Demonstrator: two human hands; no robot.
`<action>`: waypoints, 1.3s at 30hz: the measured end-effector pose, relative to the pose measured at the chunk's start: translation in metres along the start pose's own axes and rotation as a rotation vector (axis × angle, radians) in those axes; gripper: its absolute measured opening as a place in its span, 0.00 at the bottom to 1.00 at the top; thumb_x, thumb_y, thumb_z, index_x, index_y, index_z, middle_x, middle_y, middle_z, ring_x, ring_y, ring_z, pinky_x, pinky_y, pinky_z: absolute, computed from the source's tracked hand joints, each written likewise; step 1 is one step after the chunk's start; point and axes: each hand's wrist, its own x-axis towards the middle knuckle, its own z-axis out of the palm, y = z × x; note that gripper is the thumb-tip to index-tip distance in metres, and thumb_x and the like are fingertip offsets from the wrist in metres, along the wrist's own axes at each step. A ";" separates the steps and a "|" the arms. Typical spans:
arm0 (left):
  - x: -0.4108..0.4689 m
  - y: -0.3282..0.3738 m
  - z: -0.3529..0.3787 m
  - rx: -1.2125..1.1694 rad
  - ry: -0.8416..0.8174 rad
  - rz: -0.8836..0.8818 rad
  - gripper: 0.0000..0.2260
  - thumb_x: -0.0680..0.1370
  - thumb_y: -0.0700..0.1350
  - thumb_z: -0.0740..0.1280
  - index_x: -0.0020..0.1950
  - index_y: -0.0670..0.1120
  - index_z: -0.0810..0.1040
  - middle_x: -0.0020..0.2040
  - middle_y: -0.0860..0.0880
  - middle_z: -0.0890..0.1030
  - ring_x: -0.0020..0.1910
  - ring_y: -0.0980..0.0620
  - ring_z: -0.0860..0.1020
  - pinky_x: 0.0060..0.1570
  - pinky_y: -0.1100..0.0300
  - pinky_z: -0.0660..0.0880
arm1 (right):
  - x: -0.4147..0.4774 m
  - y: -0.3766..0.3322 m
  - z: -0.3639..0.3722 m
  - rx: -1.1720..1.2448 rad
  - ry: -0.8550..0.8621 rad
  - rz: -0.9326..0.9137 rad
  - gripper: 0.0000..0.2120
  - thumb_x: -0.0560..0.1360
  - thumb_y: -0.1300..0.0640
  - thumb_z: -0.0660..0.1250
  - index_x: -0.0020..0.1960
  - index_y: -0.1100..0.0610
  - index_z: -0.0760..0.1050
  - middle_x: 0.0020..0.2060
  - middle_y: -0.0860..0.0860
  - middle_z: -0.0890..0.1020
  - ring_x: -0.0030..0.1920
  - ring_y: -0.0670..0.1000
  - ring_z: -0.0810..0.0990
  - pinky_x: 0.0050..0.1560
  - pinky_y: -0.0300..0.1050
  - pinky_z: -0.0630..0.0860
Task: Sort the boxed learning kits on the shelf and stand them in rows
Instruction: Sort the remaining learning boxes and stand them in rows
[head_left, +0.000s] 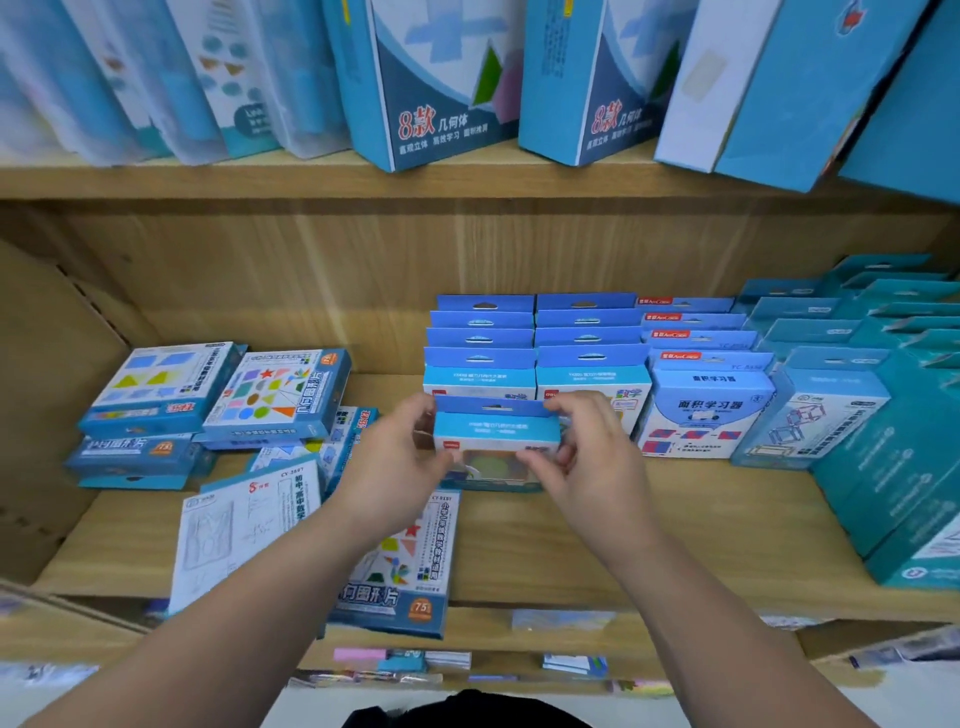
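Note:
A small blue-and-white boxed kit stands upright on the wooden shelf, just in front of two rows of like kits. My left hand grips its left side and my right hand grips its right side. Its clear window with coloured shapes shows between my fingers. Right of these rows stand a row of area-learner boxes and rows of teal boxes.
Flat stacks of shape-card kits lie at the shelf's left, with a white ruler pack and a flat 75-piece kit near the front edge. Large teal boxes crowd the right end. Tall boxes stand on the upper shelf.

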 end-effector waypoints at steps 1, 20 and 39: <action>0.001 -0.002 -0.005 -0.003 0.017 -0.004 0.16 0.75 0.39 0.75 0.53 0.59 0.76 0.46 0.60 0.83 0.44 0.64 0.81 0.42 0.69 0.76 | 0.003 -0.004 0.006 0.016 0.005 0.018 0.24 0.71 0.53 0.77 0.63 0.52 0.72 0.54 0.42 0.74 0.36 0.41 0.76 0.38 0.41 0.79; 0.034 -0.008 -0.006 -0.073 0.016 -0.096 0.15 0.76 0.44 0.74 0.62 0.53 0.82 0.52 0.59 0.85 0.49 0.63 0.83 0.53 0.58 0.81 | 0.016 0.001 0.034 -0.011 0.017 0.302 0.19 0.73 0.51 0.76 0.61 0.50 0.75 0.50 0.42 0.85 0.47 0.42 0.84 0.44 0.38 0.78; 0.034 0.003 -0.002 0.026 0.037 -0.199 0.17 0.75 0.45 0.76 0.58 0.56 0.73 0.53 0.56 0.84 0.46 0.59 0.84 0.44 0.56 0.82 | 0.020 0.019 0.031 -0.198 -0.182 0.262 0.20 0.75 0.44 0.71 0.61 0.44 0.66 0.51 0.42 0.84 0.47 0.48 0.85 0.38 0.50 0.82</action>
